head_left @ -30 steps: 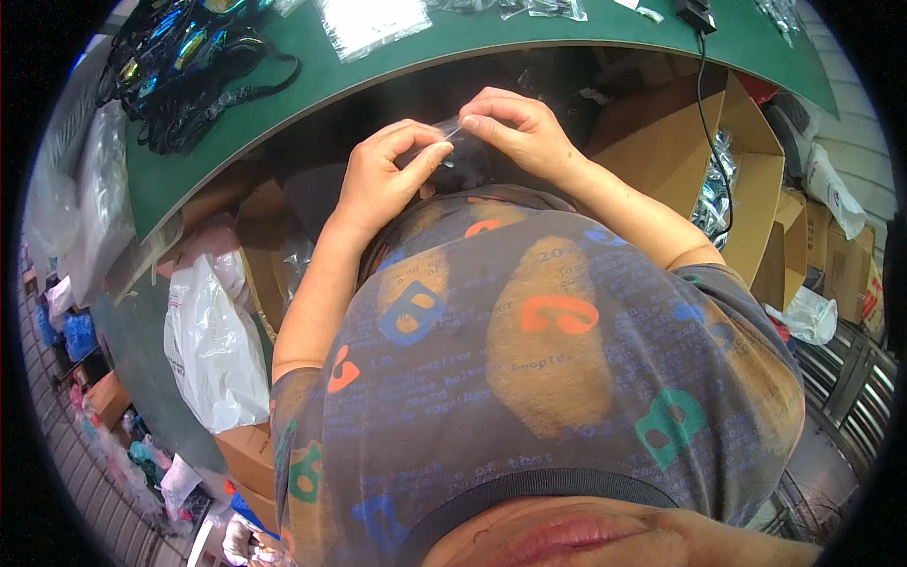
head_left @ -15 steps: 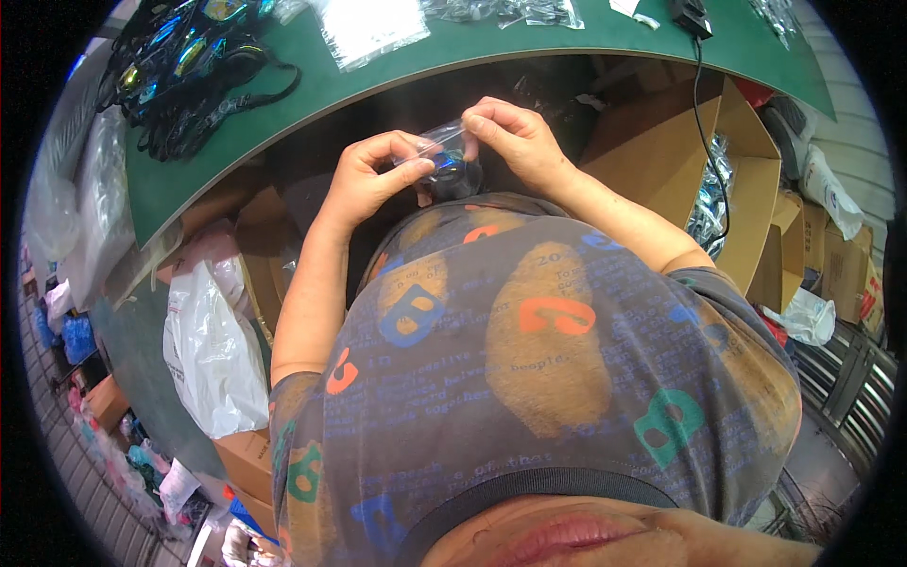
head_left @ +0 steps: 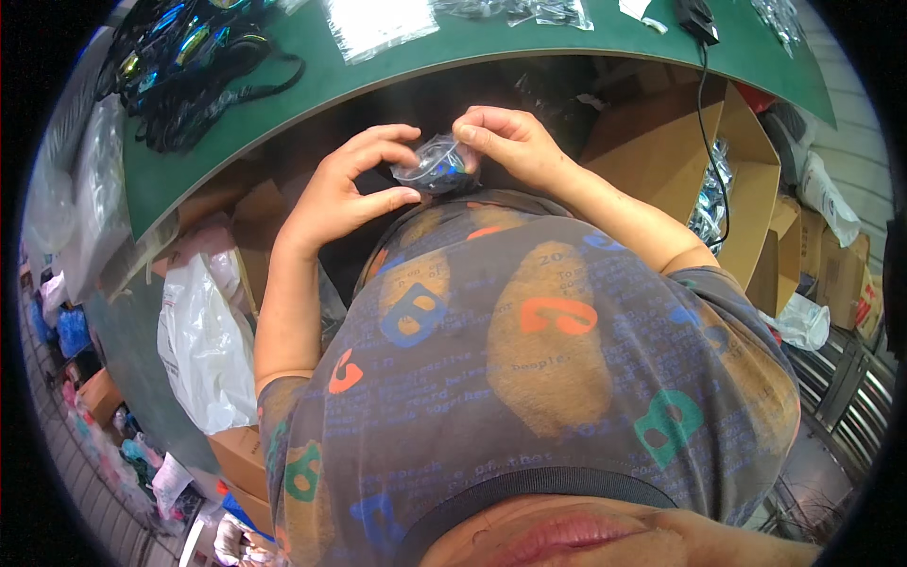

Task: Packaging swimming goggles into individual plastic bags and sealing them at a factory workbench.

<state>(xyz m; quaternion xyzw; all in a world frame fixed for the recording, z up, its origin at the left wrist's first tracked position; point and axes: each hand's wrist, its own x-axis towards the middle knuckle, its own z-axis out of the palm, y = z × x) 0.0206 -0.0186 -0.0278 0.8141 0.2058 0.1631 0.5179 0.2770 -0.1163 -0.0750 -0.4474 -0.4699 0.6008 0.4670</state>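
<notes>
A small clear plastic bag hangs in front of my body, just below the table edge. Inside it is something dark with blue glints, perhaps goggles; its outline is blurred by the film. My right hand pinches the bag's upper right edge between thumb and fingers. Beside the bag's left side, my left hand is open, thumb and fingers spread apart. Whether its fingertips still brush the film I cannot tell.
On the green table lie a heap of black strapped goggles at left and a stack of clear bags. A cable drops over the edge. At right, a cardboard box holds packed items. A white plastic bag hangs at left.
My left hand has let go of the bag's edge and moved left, its fingers spreading. The bag looks more bunched up, while my right hand keeps its pinch.
</notes>
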